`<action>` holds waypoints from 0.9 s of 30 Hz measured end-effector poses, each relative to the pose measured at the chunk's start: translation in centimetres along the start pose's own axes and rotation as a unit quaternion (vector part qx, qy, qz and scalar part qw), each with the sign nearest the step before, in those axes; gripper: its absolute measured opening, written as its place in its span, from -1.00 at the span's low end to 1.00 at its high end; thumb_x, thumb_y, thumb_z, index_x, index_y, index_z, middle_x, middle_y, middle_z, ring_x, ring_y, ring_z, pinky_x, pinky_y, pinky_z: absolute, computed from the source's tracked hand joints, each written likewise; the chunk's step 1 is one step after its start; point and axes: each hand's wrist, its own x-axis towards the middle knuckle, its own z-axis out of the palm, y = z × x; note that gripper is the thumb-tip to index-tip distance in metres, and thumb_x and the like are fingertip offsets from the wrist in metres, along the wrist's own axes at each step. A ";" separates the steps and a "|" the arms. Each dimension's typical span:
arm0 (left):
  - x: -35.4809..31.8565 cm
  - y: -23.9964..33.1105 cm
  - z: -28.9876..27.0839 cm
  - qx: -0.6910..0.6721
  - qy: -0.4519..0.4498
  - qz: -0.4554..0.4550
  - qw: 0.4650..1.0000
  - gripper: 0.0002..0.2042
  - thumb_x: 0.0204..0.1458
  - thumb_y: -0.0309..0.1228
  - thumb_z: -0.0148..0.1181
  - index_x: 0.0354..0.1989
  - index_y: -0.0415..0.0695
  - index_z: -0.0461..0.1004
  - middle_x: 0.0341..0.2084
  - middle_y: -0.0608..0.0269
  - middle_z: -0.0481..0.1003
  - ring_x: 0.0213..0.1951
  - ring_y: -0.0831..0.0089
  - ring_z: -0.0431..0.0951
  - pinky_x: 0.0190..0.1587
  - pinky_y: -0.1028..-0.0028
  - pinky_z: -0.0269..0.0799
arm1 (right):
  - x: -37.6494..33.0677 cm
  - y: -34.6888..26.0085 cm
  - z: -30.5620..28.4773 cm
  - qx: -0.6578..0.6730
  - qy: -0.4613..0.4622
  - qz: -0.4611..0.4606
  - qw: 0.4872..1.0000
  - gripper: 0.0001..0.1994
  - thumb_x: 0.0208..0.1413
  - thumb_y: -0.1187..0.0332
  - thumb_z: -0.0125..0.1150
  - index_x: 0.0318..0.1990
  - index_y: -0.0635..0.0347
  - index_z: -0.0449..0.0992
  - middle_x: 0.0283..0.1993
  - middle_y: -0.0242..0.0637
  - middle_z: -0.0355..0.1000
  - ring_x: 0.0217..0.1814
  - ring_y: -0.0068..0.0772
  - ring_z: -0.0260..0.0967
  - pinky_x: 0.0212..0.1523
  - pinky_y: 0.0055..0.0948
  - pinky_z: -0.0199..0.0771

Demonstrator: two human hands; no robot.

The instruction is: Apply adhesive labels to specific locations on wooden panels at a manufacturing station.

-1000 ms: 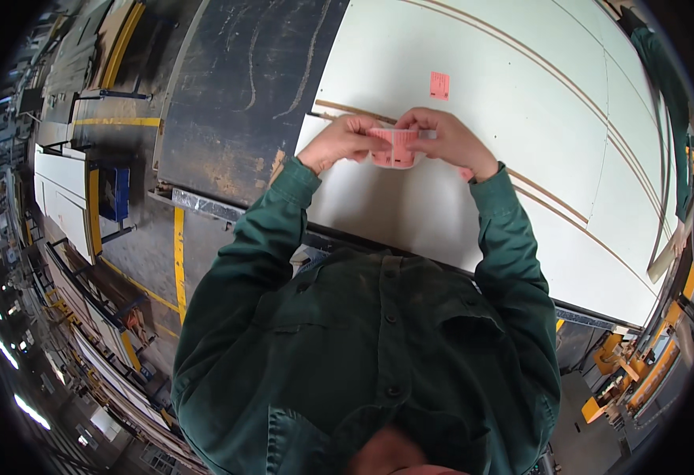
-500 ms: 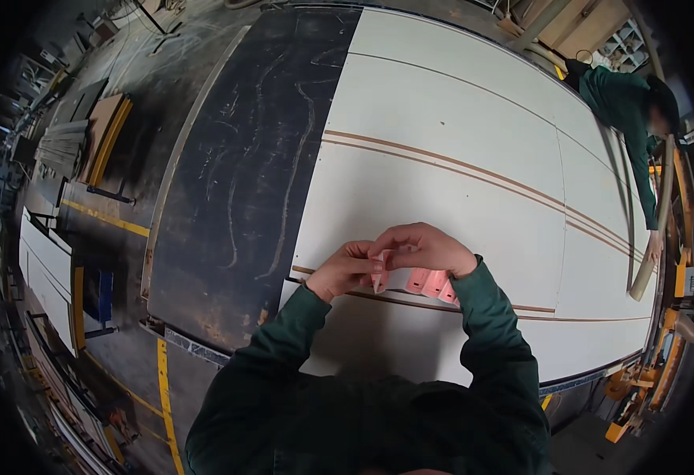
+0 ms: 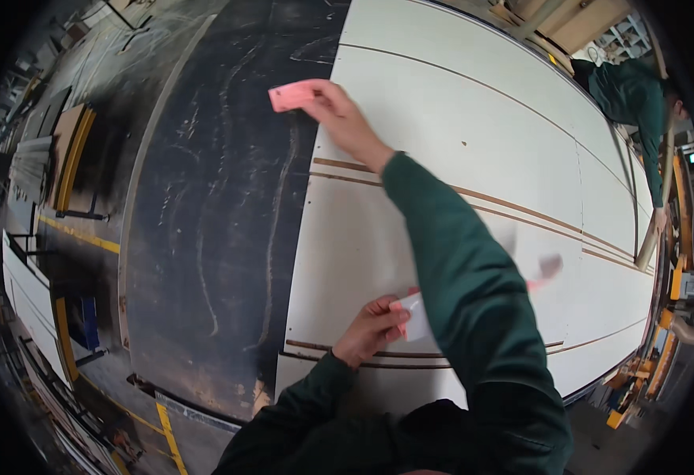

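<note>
My right hand (image 3: 341, 123) is stretched out far forward, over the border between the dark surface and the white panels. It pinches a pink label (image 3: 290, 96) that hangs out to the left of the fingers. Close to my body, my left hand (image 3: 369, 331) grips a strip of pink labels (image 3: 395, 307), whose white backing faces up beside the thumb. My right forearm crosses over the strip and hides its middle. Beyond that sleeve, a blurred pink and grey end (image 3: 547, 271) shows, probably of the same strip.
White panels (image 3: 513, 95) with brown-edged gaps cover the table's right side. A dark, scuffed surface (image 3: 181, 206) lies to the left. At the far right a person in a green sleeve (image 3: 640, 103) leans in, holding a pale tube (image 3: 648, 245). Racks with boards (image 3: 38, 293) stand at left.
My right hand has left my left hand and reached forward and left with a pink label. My left hand has dropped slightly nearer to me, still holding the strip.
</note>
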 end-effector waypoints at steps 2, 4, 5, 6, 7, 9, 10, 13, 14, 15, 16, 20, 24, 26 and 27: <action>0.5 -0.7 -0.4 0.007 0.024 -0.032 0.999 -0.94 0.08 -0.46 0.21 -0.40 -0.12 0.47 -0.57 0.38 0.46 -0.59 0.69 0.34 -0.52 0.65 0.19 | 1.7 3.8 0.6 -0.061 0.033 -0.026 0.997 -0.63 0.18 0.34 0.12 0.14 0.14 0.31 0.12 -0.21 0.23 0.15 -0.34 0.24 0.20 -0.40 0.20; 0.8 -0.8 -1.2 0.067 -0.033 -0.052 0.996 -0.89 0.09 -0.54 0.16 -0.21 -0.16 0.51 -0.41 0.35 0.51 -0.46 0.66 0.44 -0.48 0.66 0.29 | 1.9 6.3 -0.7 -0.267 0.131 -0.112 0.948 -0.54 0.11 0.34 0.18 0.17 0.12 0.27 0.16 -0.15 0.16 0.25 -0.16 0.12 0.26 -0.33 0.12; 1.0 -0.6 -1.6 0.054 -0.035 -0.053 0.997 -0.89 0.09 -0.54 0.16 -0.21 -0.16 0.51 -0.41 0.35 0.51 -0.46 0.66 0.44 -0.48 0.66 0.29 | 1.5 7.1 -2.5 -0.232 0.121 -0.149 0.953 -0.53 0.08 0.38 0.16 0.18 0.12 0.27 0.14 -0.11 0.18 0.31 -0.08 -0.01 0.31 -0.28 0.03; 1.0 -0.7 -1.8 0.044 -0.037 -0.066 0.996 -0.88 0.07 -0.55 0.18 -0.21 -0.16 0.51 -0.40 0.35 0.51 -0.43 0.65 0.46 -0.48 0.66 0.30 | 1.2 7.6 -5.2 -0.315 0.106 -0.190 0.924 -0.52 0.07 0.43 0.12 0.19 0.13 0.25 0.14 -0.19 0.20 0.27 -0.15 0.02 0.27 -0.31 0.07; 0.8 -0.7 -1.9 0.042 -0.041 -0.089 0.994 -0.87 0.05 -0.56 0.20 -0.22 -0.15 0.51 -0.38 0.35 0.51 -0.41 0.63 0.47 -0.47 0.66 0.30 | 0.7 8.1 -7.5 -0.326 0.168 -0.164 0.916 -0.53 0.06 0.48 0.08 0.17 0.13 0.26 0.17 -0.27 0.22 0.16 -0.24 0.06 0.19 -0.37 0.12; 0.7 -0.4 -2.0 0.039 -0.026 -0.073 0.996 -0.89 0.04 -0.56 0.22 -0.26 -0.16 0.51 -0.43 0.38 0.49 -0.48 0.67 0.41 -0.50 0.67 0.24 | -0.9 8.2 -11.6 -0.304 0.205 -0.128 0.921 -0.57 0.08 0.53 0.03 0.15 0.11 0.25 0.23 -0.39 0.26 0.04 -0.43 0.05 0.14 -0.45 0.12; 0.6 -0.3 -1.9 0.038 -0.041 -0.072 0.996 -0.92 0.04 -0.56 0.22 -0.29 -0.16 0.50 -0.47 0.39 0.47 -0.51 0.69 0.36 -0.52 0.67 0.20 | -1.3 7.9 -13.1 -0.315 0.220 -0.102 0.918 -0.59 0.13 0.49 0.05 0.16 0.12 0.23 0.21 -0.37 0.27 0.07 -0.46 0.11 0.11 -0.49 0.18; 0.2 0.2 -1.4 0.042 -0.048 -0.076 0.995 -0.95 0.05 -0.54 0.23 -0.36 -0.15 0.48 -0.53 0.42 0.42 -0.57 0.71 0.25 -0.55 0.66 0.12 | -1.9 5.2 -15.8 -0.094 0.220 0.017 0.971 -0.67 0.14 0.42 0.12 0.07 0.12 0.32 0.13 -0.37 0.34 0.04 -0.51 0.23 0.08 -0.53 0.24; 0.2 0.3 -1.3 0.044 -0.056 -0.079 0.994 -0.95 0.04 -0.53 0.23 -0.39 -0.15 0.47 -0.56 0.43 0.39 -0.59 0.72 0.20 -0.56 0.66 0.08 | -1.9 3.4 -16.8 0.025 0.179 0.126 0.975 -0.73 0.12 0.39 0.16 -0.02 0.12 0.37 0.03 -0.39 0.39 -0.01 -0.55 0.29 0.05 -0.55 0.27; 0.1 0.5 -1.2 0.045 -0.041 -0.080 0.995 -0.95 0.04 -0.53 0.23 -0.39 -0.15 0.47 -0.56 0.43 0.39 -0.59 0.72 0.20 -0.56 0.66 0.08 | -1.7 2.0 -17.1 0.130 0.167 0.258 0.943 -0.79 0.11 0.37 0.20 -0.11 0.11 0.43 -0.06 -0.41 0.44 -0.06 -0.59 0.35 0.02 -0.57 0.29; 0.1 0.5 -1.1 0.046 -0.056 -0.078 0.994 -0.94 0.04 -0.53 0.23 -0.40 -0.15 0.47 -0.57 0.43 0.39 -0.60 0.72 0.20 -0.57 0.65 0.08 | -1.5 0.7 -17.4 0.140 0.128 0.234 0.954 -0.79 0.11 0.37 0.20 -0.11 0.11 0.43 -0.06 -0.41 0.44 -0.06 -0.59 0.35 0.02 -0.57 0.29; 0.1 0.3 -1.3 0.058 -0.076 -0.072 0.993 -0.93 0.05 -0.52 0.24 -0.42 -0.14 0.46 -0.60 0.42 0.38 -0.62 0.72 0.19 -0.57 0.65 0.08 | -0.9 -1.1 -16.9 -0.089 -0.128 0.369 0.916 -0.92 0.04 0.39 0.25 -0.35 0.09 0.47 -0.31 -0.50 0.43 -0.24 -0.67 0.33 -0.12 -0.62 0.29; 0.2 0.1 -1.7 0.061 -0.092 -0.072 0.991 -0.94 0.06 -0.46 0.24 -0.35 -0.15 0.51 -0.56 0.41 0.45 -0.59 0.72 0.25 -0.55 0.65 0.13 | -1.6 2.2 -15.7 -0.241 -0.181 0.311 0.901 -0.80 -0.09 0.33 0.37 -0.42 0.13 0.43 -0.39 -0.53 0.36 -0.34 -0.63 0.26 -0.23 -0.57 0.27; 0.2 0.0 -1.8 0.064 -0.086 -0.074 0.991 -0.94 0.05 -0.46 0.24 -0.35 -0.14 0.51 -0.57 0.41 0.46 -0.60 0.73 0.25 -0.55 0.65 0.12 | -2.2 3.7 -15.9 -0.290 -0.177 0.280 0.898 -0.75 -0.12 0.30 0.41 -0.39 0.14 0.42 -0.40 -0.53 0.34 -0.35 -0.61 0.25 -0.24 -0.55 0.28; 0.2 0.0 -1.7 0.061 -0.086 -0.077 0.991 -0.94 0.05 -0.46 0.24 -0.35 -0.14 0.51 -0.57 0.41 0.46 -0.60 0.73 0.25 -0.55 0.65 0.12 | -2.2 4.2 -16.1 -0.343 -0.099 0.240 0.903 -0.67 -0.15 0.22 0.44 -0.34 0.14 0.41 -0.38 -0.51 0.32 -0.34 -0.57 0.24 -0.25 -0.54 0.28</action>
